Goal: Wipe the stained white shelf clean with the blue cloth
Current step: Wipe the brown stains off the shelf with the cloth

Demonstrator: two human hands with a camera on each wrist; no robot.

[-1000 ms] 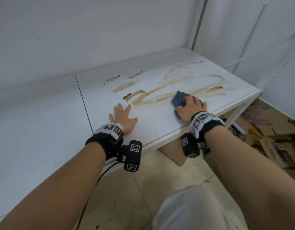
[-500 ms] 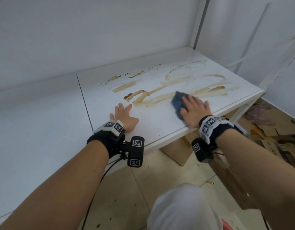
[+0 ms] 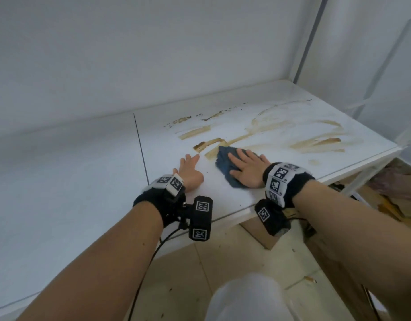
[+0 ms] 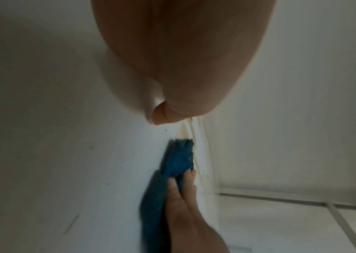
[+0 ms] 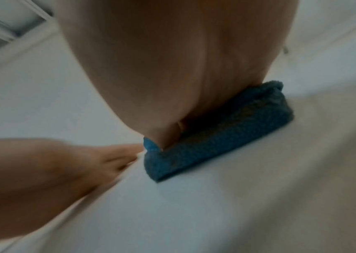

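Nearest the viewer, a white-clad knee (image 3: pixel 246 297) and two bare forearms frame the tiled floor (image 3: pixel 223 256). Each wrist carries a black band with square printed markers, the left wristband (image 3: pixel 169 184) and the right wristband (image 3: pixel 283 179), and a small black camera hangs under each.

Past the wrists, the shelf (image 3: pixel 223 195) begins at its white front edge. The left hand (image 3: pixel 189 171) lies palm down on a bare part of the shelf, fingers straight and slightly spread, holding nothing. Just beside it, the right hand (image 3: pixel 247 169) presses flat on the cloth (image 3: pixel 225 165), fingers extended over the blue fabric rather than curled around it. In the right wrist view the cloth (image 5: pixel 216 130) appears as a folded blue pad lying on the shelf under the palm, with the left hand's fingers (image 5: pixel 116 157) close to its edge.

The cloth's far end touches the near end of the brown stains (image 3: pixel 315 142), which run in streaks and arcs across the shelf's middle and right side. Smaller flecks (image 3: pixel 183 120) lie near the back wall (image 3: pixel 153 54).

At far right, cardboard scraps (image 3: pixel 394 195) lie on the floor below the shelf corner.
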